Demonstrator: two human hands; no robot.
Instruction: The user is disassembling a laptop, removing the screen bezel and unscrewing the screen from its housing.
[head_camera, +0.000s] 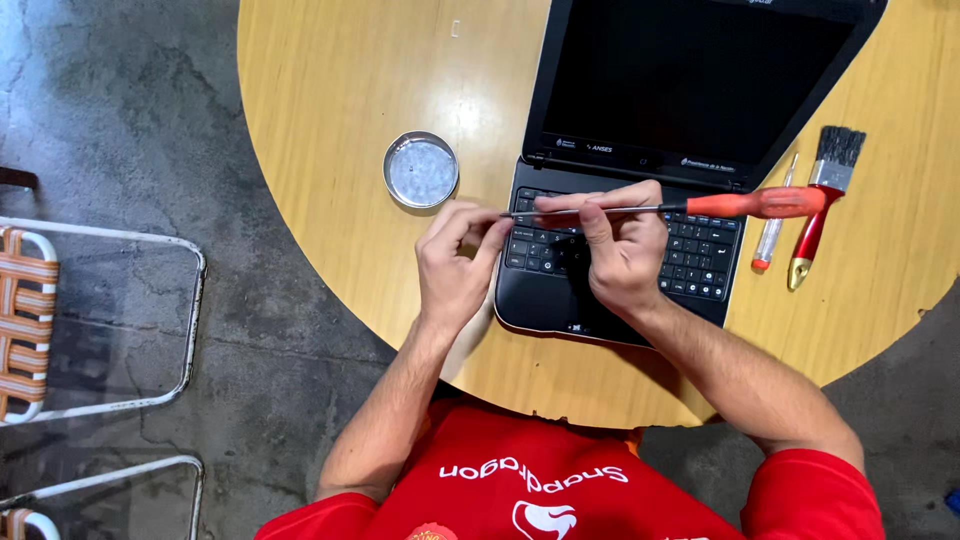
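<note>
Red-handled screwdriver (700, 206): lying across the black laptop (640, 200) keyboard on the wooden table (330, 90), right hand (618, 250) clamping its shaft, left hand (455, 262) pinching the tip; round tin (421, 170) sitting nearby.

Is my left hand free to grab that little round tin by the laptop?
Probably yes. The round tin sits in the open just above the left hand, nothing between, though its fingers now pinch the screwdriver tip.

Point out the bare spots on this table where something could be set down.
Free: the round table left of the laptop, above and below the round tin; also the front edge below the laptop. Crowded: the keyboard, under the left hand, right hand and screwdriver; the paintbrush at right.
</note>
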